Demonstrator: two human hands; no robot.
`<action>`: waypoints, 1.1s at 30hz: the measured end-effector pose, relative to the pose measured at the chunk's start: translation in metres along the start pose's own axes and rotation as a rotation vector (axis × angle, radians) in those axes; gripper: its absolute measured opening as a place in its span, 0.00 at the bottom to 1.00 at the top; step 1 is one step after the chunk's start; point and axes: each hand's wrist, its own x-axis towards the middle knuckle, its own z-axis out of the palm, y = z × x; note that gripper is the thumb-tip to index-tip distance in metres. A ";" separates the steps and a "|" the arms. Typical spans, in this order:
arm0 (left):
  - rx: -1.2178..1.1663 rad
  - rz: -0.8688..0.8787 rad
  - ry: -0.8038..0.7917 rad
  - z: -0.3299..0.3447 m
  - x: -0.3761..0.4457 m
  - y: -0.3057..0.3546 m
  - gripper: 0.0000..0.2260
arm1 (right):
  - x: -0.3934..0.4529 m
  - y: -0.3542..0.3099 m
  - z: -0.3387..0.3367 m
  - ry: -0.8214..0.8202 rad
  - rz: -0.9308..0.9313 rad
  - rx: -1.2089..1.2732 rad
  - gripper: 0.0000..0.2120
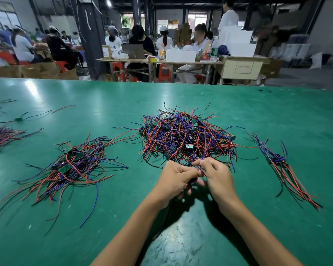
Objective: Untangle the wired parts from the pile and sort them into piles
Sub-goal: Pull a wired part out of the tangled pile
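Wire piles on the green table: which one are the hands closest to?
The big tangled mound of red, blue and black wires in the middle. Both hands, left and right, pinch wires at its near edge; the other piles lie well off to either side.

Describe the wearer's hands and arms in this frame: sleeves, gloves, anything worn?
Both arms are bare from the bottom edge of the frame up to the hands; no sleeve shows. The left hand and right hand wear no gloves, and no ring, watch, wristband or marking is visible on either. Nails look short and unpainted, though they are small in the picture.
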 end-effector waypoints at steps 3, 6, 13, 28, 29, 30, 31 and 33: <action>0.003 0.005 -0.073 0.001 -0.003 0.001 0.08 | 0.008 -0.003 -0.007 0.097 0.000 -0.019 0.14; 0.057 0.021 -0.146 0.005 -0.004 0.000 0.08 | 0.017 -0.004 -0.021 0.188 0.084 0.037 0.14; 0.145 0.014 -0.233 0.005 -0.006 -0.002 0.08 | 0.020 -0.011 -0.035 0.207 0.259 0.407 0.11; -0.062 -0.072 -0.125 -0.015 0.000 0.000 0.11 | 0.006 -0.013 -0.035 -0.225 -0.108 0.022 0.13; -0.045 -0.063 -0.113 -0.018 0.001 -0.001 0.10 | 0.009 -0.013 -0.037 -0.178 -0.078 0.081 0.13; -0.027 -0.043 -0.082 -0.020 0.002 -0.002 0.09 | 0.011 -0.013 -0.039 -0.131 -0.051 0.138 0.13; -0.012 -0.016 -0.037 -0.021 0.003 -0.003 0.08 | 0.013 -0.012 -0.041 -0.088 -0.032 0.185 0.13; -0.002 0.041 0.058 -0.023 0.006 -0.005 0.07 | 0.015 -0.012 -0.042 -0.039 -0.006 0.250 0.13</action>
